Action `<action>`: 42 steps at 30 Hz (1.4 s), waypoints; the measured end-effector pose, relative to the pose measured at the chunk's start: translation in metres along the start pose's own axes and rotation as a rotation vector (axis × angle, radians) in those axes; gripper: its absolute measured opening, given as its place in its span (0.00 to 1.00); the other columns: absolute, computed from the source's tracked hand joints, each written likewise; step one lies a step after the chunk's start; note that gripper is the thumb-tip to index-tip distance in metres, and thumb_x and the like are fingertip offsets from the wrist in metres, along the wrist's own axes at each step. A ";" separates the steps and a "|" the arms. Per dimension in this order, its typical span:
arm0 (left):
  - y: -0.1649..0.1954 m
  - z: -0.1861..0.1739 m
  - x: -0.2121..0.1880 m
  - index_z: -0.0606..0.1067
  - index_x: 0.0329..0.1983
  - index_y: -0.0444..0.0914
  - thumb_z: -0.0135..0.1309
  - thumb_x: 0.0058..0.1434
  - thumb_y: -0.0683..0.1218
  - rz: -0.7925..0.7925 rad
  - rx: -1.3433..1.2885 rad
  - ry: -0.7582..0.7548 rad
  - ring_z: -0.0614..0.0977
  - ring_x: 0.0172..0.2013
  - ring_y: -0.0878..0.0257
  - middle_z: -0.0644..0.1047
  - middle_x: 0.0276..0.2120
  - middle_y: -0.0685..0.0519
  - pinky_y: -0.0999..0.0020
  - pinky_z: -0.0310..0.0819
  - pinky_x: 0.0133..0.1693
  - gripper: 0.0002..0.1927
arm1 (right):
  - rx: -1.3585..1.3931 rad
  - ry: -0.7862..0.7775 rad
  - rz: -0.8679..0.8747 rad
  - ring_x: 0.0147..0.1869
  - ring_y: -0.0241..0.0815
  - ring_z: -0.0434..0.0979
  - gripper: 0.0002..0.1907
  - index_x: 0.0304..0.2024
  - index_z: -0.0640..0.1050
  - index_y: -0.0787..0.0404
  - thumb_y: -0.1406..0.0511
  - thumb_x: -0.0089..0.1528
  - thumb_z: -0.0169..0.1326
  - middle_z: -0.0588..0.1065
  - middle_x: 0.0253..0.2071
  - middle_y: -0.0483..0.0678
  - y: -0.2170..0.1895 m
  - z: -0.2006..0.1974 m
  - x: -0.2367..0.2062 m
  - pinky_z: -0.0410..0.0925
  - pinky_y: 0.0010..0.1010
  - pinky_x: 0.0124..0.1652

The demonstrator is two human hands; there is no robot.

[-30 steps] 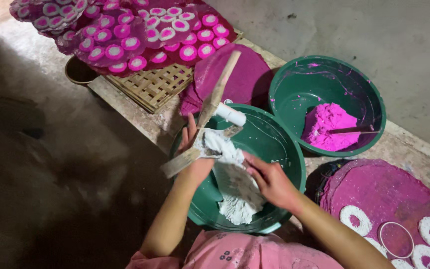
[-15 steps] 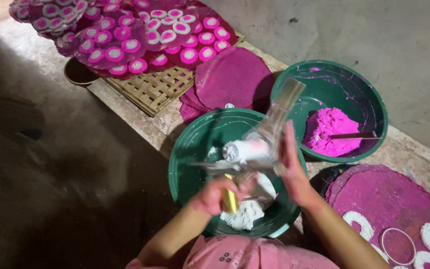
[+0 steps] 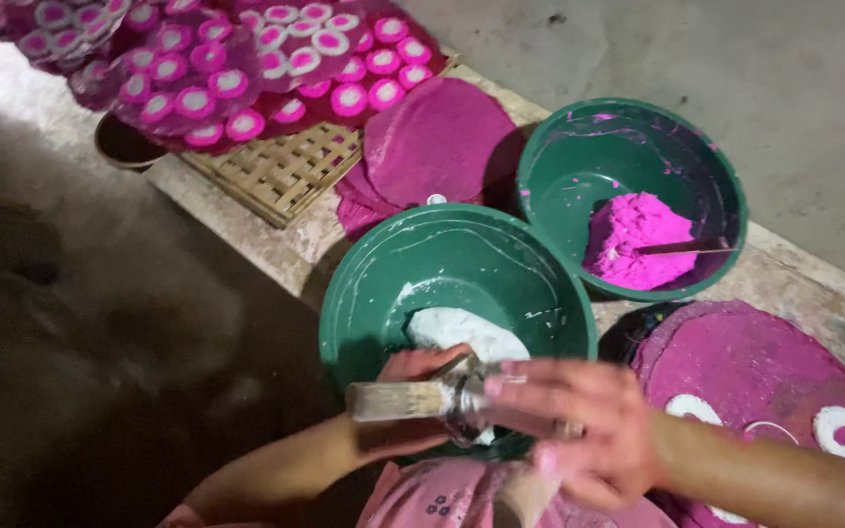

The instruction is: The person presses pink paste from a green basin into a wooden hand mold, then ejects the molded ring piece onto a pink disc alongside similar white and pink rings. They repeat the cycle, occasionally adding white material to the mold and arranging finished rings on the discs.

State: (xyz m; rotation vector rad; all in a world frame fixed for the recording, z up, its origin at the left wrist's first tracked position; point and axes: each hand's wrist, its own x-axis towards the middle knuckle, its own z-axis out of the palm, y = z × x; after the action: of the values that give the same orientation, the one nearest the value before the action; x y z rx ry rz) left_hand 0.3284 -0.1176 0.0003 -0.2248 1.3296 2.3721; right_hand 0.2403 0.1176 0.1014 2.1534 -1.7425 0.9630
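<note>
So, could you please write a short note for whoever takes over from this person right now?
Left hand and right hand together hold a paste-smeared wooden stick tool over the near green basin of white paste. Far green basin holds pink paste and a stick. Done: pink discs with white dots lie on the woven tray. Left: plain pink discs and a part-dotted sheet.

Both forearms reach inward, left hand and right hand close together, fingers curled.
</note>
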 end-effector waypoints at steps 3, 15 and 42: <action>-0.007 0.003 -0.005 0.73 0.50 0.35 0.60 0.53 0.42 0.117 0.195 -0.186 0.82 0.44 0.56 0.79 0.42 0.48 0.57 0.78 0.46 0.21 | -0.018 0.028 -0.046 0.58 0.66 0.81 0.18 0.56 0.72 0.47 0.58 0.63 0.51 0.75 0.59 0.62 -0.016 0.005 -0.002 0.79 0.44 0.47; -0.012 0.020 0.017 0.71 0.58 0.40 0.63 0.54 0.48 0.418 1.132 -0.217 0.80 0.54 0.59 0.78 0.52 0.52 0.62 0.75 0.56 0.28 | 0.111 0.201 0.279 0.67 0.66 0.80 0.39 0.78 0.55 0.52 0.63 0.66 0.52 0.74 0.65 0.65 -0.042 0.018 -0.035 0.75 0.53 0.65; -0.013 0.128 0.072 0.70 0.60 0.37 0.61 0.57 0.42 0.598 1.100 -0.216 0.76 0.57 0.49 0.73 0.54 0.43 0.58 0.71 0.56 0.27 | 0.629 0.383 1.142 0.62 0.50 0.77 0.57 0.69 0.68 0.72 0.40 0.50 0.67 0.72 0.60 0.56 -0.138 -0.075 -0.225 0.69 0.44 0.61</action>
State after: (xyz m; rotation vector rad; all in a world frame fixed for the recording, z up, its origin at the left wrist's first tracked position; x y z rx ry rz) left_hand 0.2760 0.0162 0.0348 0.8067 2.5574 1.5697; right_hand 0.3223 0.3759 0.0561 0.8265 -2.6458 2.2064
